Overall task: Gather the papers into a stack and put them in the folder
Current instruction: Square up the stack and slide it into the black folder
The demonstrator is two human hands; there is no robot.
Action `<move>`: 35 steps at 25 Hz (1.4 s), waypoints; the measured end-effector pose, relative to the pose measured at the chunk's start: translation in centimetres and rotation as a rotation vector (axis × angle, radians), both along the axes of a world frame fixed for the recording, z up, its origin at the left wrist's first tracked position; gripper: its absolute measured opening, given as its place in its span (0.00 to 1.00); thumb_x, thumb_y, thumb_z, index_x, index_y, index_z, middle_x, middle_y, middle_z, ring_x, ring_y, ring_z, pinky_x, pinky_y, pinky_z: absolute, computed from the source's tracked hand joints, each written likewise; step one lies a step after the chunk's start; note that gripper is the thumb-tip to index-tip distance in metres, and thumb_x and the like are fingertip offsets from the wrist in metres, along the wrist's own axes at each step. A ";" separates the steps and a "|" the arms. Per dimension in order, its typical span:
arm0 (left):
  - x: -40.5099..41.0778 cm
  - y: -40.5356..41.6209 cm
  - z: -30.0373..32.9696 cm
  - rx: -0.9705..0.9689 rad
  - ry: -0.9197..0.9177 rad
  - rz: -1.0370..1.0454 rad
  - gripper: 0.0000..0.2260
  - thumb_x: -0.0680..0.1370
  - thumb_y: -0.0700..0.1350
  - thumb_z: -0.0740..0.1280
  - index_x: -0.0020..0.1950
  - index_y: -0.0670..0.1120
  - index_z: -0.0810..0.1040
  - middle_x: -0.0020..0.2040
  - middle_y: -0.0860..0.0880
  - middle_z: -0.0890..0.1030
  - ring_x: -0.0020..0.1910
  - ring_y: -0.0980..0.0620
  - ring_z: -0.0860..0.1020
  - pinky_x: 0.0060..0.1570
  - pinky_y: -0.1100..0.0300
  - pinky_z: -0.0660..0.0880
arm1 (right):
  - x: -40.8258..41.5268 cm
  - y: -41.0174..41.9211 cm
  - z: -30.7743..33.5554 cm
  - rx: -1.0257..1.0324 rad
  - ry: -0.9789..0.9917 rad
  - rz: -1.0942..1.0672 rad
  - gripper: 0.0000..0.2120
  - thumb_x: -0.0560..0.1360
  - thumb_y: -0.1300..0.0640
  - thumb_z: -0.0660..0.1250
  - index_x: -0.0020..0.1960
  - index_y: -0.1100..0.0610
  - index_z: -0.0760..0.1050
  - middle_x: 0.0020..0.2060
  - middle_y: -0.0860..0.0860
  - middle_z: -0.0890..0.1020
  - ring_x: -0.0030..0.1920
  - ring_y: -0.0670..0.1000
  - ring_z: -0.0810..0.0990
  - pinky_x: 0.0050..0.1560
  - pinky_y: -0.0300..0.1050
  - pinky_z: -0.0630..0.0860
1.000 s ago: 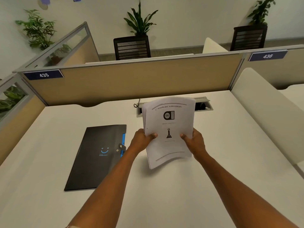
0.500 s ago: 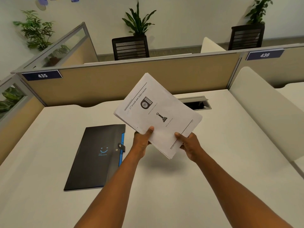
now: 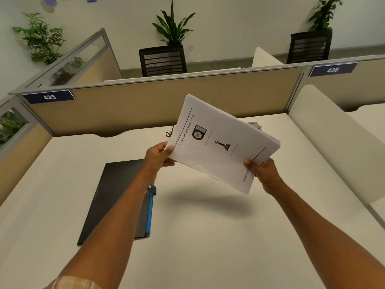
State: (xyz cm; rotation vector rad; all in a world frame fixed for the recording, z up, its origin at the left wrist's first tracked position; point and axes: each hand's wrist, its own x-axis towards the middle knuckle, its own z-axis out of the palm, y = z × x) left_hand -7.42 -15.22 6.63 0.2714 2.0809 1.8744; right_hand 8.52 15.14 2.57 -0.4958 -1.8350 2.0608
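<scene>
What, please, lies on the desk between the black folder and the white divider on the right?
In the head view, only bare desk lies between the folder and the divider, darkened by the shadow of the papers held above it.

Desk (image 3: 208, 247): white top, bounded by partitions at the back and sides.
Back partition (image 3: 145, 107): tan fabric panel with a grey metal top rail.
Number plates: blue "435" (image 3: 49, 97) at the left end of the rail, blue "436" (image 3: 332, 69) at the right.
Side divider (image 3: 333, 138): white, rounded top, along the desk's right edge.
Chairs: two black mesh-backed ones (image 3: 163, 60) (image 3: 309, 47) beyond the partition.
Plants: three leafy ones by the far wall (image 3: 41, 38) (image 3: 173, 26) (image 3: 324, 13).
Cable (image 3: 169, 132): a black loop at the desk's back edge.
</scene>
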 end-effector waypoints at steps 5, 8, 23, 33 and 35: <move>-1.2 0.6 1.2 -0.184 0.000 -0.212 0.10 0.75 0.49 0.71 0.56 0.52 0.78 0.52 0.51 0.84 0.49 0.49 0.83 0.43 0.59 0.81 | -0.8 0.6 -0.3 0.062 -0.024 -0.020 0.12 0.67 0.60 0.74 0.50 0.52 0.80 0.47 0.50 0.85 0.48 0.52 0.84 0.49 0.50 0.79; -1.4 1.4 -0.2 -0.237 -0.031 -0.248 0.13 0.75 0.51 0.71 0.58 0.50 0.77 0.53 0.48 0.83 0.51 0.47 0.82 0.50 0.54 0.80 | -1.4 0.8 -0.8 0.117 -0.054 -0.052 0.10 0.69 0.61 0.73 0.48 0.51 0.80 0.48 0.54 0.85 0.52 0.59 0.83 0.52 0.54 0.79; 1.4 4.4 -8.4 -0.285 -0.074 0.035 0.19 0.77 0.43 0.70 0.68 0.41 0.74 0.63 0.41 0.79 0.61 0.40 0.76 0.63 0.47 0.73 | -2.5 1.2 -4.8 0.323 -0.271 -0.244 0.16 0.73 0.58 0.72 0.60 0.59 0.79 0.50 0.56 0.84 0.51 0.59 0.82 0.52 0.50 0.78; 2.5 4.2 -10.6 -0.388 -0.085 0.048 0.22 0.77 0.45 0.69 0.69 0.39 0.72 0.65 0.39 0.77 0.63 0.38 0.76 0.61 0.48 0.75 | -1.5 0.5 -5.6 0.427 -0.356 -0.192 0.14 0.75 0.60 0.70 0.60 0.63 0.78 0.47 0.56 0.81 0.48 0.57 0.79 0.49 0.50 0.76; 2.6 4.2 -10.7 -0.420 -0.086 0.039 0.22 0.78 0.46 0.69 0.69 0.38 0.71 0.65 0.39 0.77 0.62 0.38 0.76 0.59 0.51 0.74 | -1.3 0.4 -5.6 0.443 -0.374 -0.174 0.13 0.76 0.59 0.70 0.59 0.63 0.78 0.45 0.54 0.81 0.47 0.57 0.79 0.46 0.47 0.73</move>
